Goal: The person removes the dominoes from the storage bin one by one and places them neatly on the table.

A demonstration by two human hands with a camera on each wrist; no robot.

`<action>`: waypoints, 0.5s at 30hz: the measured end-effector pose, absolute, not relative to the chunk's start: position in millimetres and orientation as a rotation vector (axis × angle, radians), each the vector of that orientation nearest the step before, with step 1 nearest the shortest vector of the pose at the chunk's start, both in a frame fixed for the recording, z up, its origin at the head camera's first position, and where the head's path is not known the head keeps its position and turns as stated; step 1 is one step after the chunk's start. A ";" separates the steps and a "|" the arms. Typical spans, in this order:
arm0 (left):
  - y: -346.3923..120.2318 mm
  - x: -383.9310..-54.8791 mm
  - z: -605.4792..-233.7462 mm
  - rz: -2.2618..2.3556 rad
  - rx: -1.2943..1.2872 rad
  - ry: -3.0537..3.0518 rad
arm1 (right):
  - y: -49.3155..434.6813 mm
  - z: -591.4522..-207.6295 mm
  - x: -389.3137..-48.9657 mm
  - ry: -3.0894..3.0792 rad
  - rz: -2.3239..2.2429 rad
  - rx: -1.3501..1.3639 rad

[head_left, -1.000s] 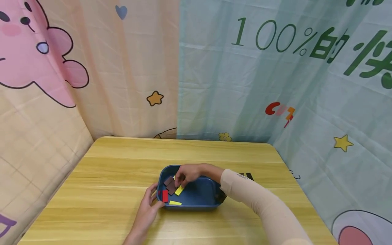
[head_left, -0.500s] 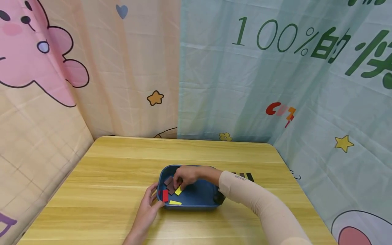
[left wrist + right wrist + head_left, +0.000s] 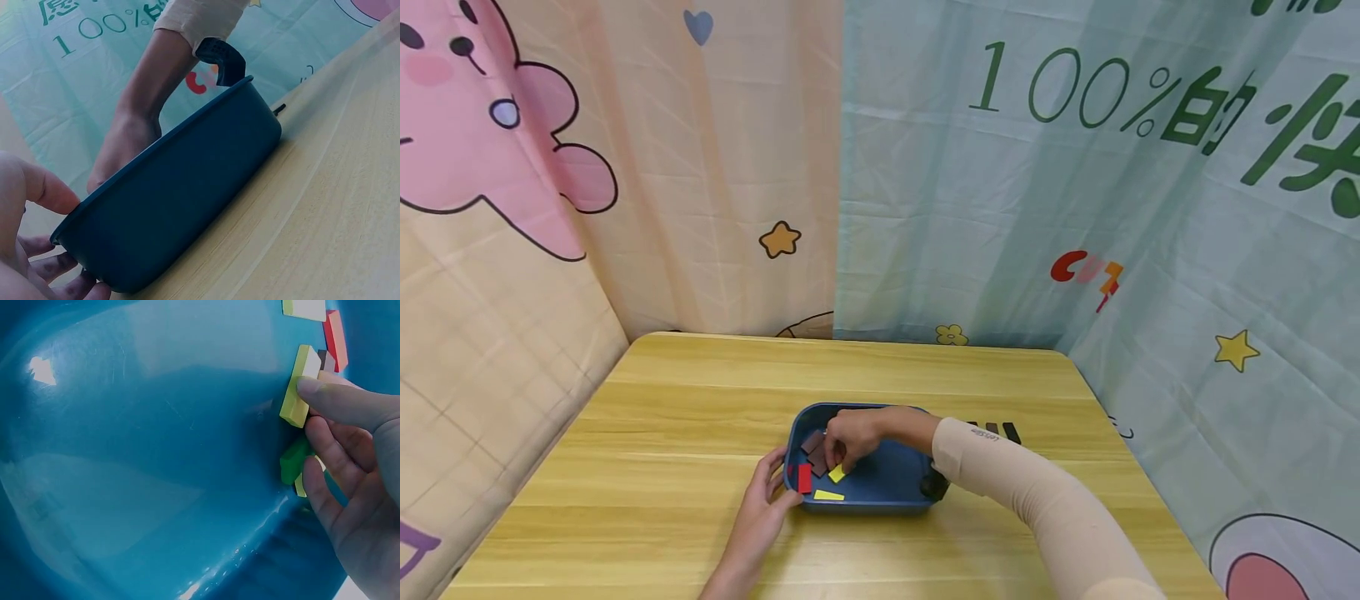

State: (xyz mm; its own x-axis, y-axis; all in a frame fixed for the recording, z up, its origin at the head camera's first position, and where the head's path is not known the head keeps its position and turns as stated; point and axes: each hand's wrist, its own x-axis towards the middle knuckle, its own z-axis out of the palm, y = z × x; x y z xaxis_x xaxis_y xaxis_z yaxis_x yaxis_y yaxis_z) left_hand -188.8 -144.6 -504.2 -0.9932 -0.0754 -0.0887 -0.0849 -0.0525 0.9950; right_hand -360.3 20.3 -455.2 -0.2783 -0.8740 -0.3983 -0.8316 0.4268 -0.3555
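Note:
My left hand (image 3: 763, 510) grips the left end of a blue plastic basin (image 3: 880, 507), its thumb on the rim and its fingers against the outside wall, as the left wrist view shows (image 3: 37, 237). Inside the basin my right hand (image 3: 856, 435) pinches a yellow block (image 3: 299, 387) between thumb and forefinger. Brown blocks (image 3: 820, 458) lie just left of that hand, with a red block (image 3: 805, 478) and another yellow block (image 3: 829, 496) nearer the front. A green block (image 3: 295, 459) sits by the curled fingers, partly covering one more yellow piece.
Several dark strips (image 3: 1011, 432) lie on the wooden table (image 3: 662, 467) beyond the basin's right end, partly hidden by the right arm. A black device (image 3: 934, 485) on the right wrist hangs over the basin's right rim. Printed curtains (image 3: 925, 208) enclose the table's back and sides.
My right hand has shifted a little left and toward the front, its fingers closing in on the yellow block. The left hand and the basin have stayed put.

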 end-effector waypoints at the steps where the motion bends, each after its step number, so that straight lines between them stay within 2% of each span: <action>1: -144.7 -188.7 -504.1 2.270 -0.181 2.157 | 20.2 -454.3 -359.7 2.146 -0.094 -1.438; 15: -145.0 -189.5 -506.2 2.256 -0.181 2.156 | 22.4 -455.3 -357.4 2.123 -0.110 -1.405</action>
State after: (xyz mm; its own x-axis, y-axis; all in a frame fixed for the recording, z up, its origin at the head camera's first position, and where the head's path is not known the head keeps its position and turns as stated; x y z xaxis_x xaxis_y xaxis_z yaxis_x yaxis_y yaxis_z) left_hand -189.5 -145.0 -506.2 -0.9932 -0.0686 -0.0942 -0.0910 -0.0482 0.9947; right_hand -357.4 22.4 -455.3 -0.2729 -0.8643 -0.4224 -0.8160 0.4406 -0.3743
